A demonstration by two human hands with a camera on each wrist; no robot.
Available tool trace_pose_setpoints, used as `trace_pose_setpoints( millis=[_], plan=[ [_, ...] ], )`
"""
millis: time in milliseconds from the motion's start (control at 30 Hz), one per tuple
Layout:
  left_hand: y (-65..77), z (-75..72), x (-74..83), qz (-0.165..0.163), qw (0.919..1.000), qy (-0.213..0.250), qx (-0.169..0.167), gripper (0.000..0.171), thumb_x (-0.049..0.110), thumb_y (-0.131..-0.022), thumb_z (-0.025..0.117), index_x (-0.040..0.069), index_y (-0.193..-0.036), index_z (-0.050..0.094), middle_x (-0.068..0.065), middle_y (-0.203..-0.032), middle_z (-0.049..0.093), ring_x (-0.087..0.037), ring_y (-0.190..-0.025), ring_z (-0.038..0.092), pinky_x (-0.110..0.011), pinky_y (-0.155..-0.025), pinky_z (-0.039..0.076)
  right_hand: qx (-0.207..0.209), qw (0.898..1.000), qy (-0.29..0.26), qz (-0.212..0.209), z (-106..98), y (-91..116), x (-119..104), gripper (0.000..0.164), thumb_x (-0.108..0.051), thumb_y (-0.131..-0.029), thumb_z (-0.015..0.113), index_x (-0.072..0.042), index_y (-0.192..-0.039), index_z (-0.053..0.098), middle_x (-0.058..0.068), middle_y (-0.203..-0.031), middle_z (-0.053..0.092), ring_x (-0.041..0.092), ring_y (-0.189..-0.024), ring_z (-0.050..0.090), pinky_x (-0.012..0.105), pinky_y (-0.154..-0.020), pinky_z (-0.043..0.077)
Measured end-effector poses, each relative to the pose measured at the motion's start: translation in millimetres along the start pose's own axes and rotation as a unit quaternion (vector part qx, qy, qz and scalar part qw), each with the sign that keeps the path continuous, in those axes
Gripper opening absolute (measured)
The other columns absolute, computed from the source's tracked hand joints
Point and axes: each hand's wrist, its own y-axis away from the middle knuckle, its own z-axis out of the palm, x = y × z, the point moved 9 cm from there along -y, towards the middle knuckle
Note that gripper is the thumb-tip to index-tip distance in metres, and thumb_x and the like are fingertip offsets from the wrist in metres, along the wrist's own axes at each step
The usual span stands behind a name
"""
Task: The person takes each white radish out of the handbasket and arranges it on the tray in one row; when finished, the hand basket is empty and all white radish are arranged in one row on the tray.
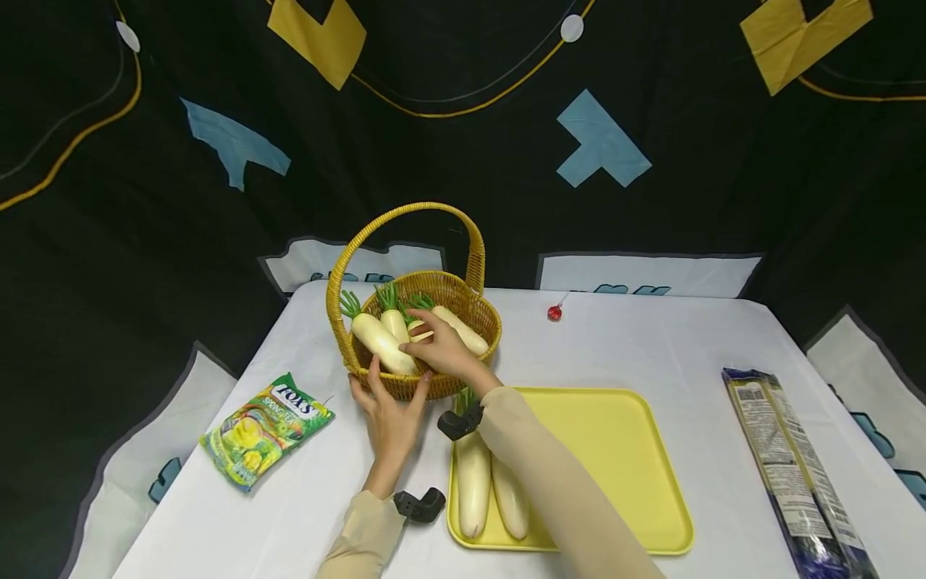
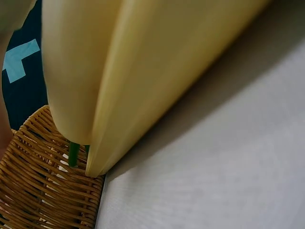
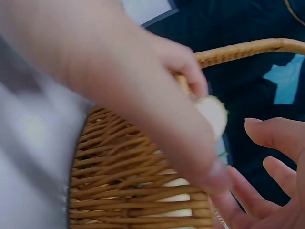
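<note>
A wicker basket [image 1: 434, 389] with a tall arched handle holds several white radishes [image 1: 376, 341] with green tops. My left hand [image 1: 393, 422] rests against the basket's front wall, fingers spread and fingertips at the rim; in the right wrist view, its thumb lies along the wicker [image 3: 119, 176]. Over the basket reaches my right hand [image 1: 443, 347], its fingers just above or touching the radishes. In the right wrist view, the right hand [image 3: 279, 176] has its fingers apart, with nothing visible between them. Two more white radishes [image 1: 473, 486] lie on a yellow tray [image 1: 608, 458], partly under the right sleeve.
A green candy bag [image 1: 268, 430] lies to the left of the basket. Behind the tray sits a small red lollipop [image 1: 555, 313]. A long dark-blue package [image 1: 792, 474] lies along the table's right side. A black curtain [image 1: 463, 161] hangs behind the table.
</note>
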Motion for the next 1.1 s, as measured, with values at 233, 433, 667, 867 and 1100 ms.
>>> trace_pose_setpoints(
  millis=[233,433,667,867,1100],
  plan=[
    [0.2,2.2,2.8,0.0,1.0,-0.005,-0.006,0.089,0.06,-0.074,0.062,0.034,-0.142,0.011,-0.022,-0.149,-0.01,-0.049,-0.128,0.025,-0.054,-0.077,0.044,-0.031,0.998,0.007,0.049,10.3,-2.9,13.5,0.069,-0.02,-0.082,0.067,-0.021,-0.14,0.031,0.017,-0.125,0.048,0.026,-0.09,0.06,0.026,-0.051,0.05],
    [0.9,1.1,2.5,-0.004,0.9999,-0.013,-0.006,0.089,0.061,-0.074,0.061,0.035,-0.142,0.01,-0.022,-0.149,-0.009,-0.049,-0.122,0.033,-0.05,-0.07,0.046,-0.05,0.996,0.041,0.054,15.2,-6.2,15.8,0.073,-0.025,-0.078,0.072,-0.023,-0.14,0.033,0.017,-0.125,0.049,0.019,-0.078,0.06,0.025,-0.05,0.049],
    [1.6,1.7,1.7,-0.004,0.9999,-0.013,-0.008,0.089,0.063,-0.074,0.06,0.034,-0.142,0.01,-0.023,-0.149,-0.01,-0.049,-0.126,0.028,-0.051,-0.072,0.045,-0.067,0.995,0.058,0.053,18.4,-5.6,12.8,0.071,-0.022,-0.078,0.072,-0.022,-0.139,0.035,0.02,-0.122,0.051,0.015,-0.062,0.053,0.024,-0.05,0.048],
    [0.9,-0.6,0.5,0.001,1.0,-0.006,-0.001,0.087,0.055,-0.076,0.063,0.034,-0.142,0.011,-0.023,-0.149,-0.009,-0.048,-0.125,0.029,-0.051,-0.07,0.045,-0.071,0.992,0.097,0.033,21.9,-5.8,10.8,0.066,-0.024,-0.079,0.071,-0.024,-0.136,0.04,0.016,-0.115,0.055,0.015,-0.068,0.057,0.024,-0.056,0.049],
    [1.3,-2.0,0.3,0.004,1.0,0.0,0.003,0.085,0.05,-0.077,0.064,0.033,-0.142,0.012,-0.023,-0.149,-0.008,-0.047,-0.128,0.025,-0.053,-0.074,0.044,-0.071,0.988,0.138,0.007,24.0,-5.9,9.9,0.059,-0.026,-0.081,0.068,-0.025,-0.134,0.043,0.011,-0.111,0.058,0.016,-0.087,0.057,0.022,-0.065,0.046]
  ],
)
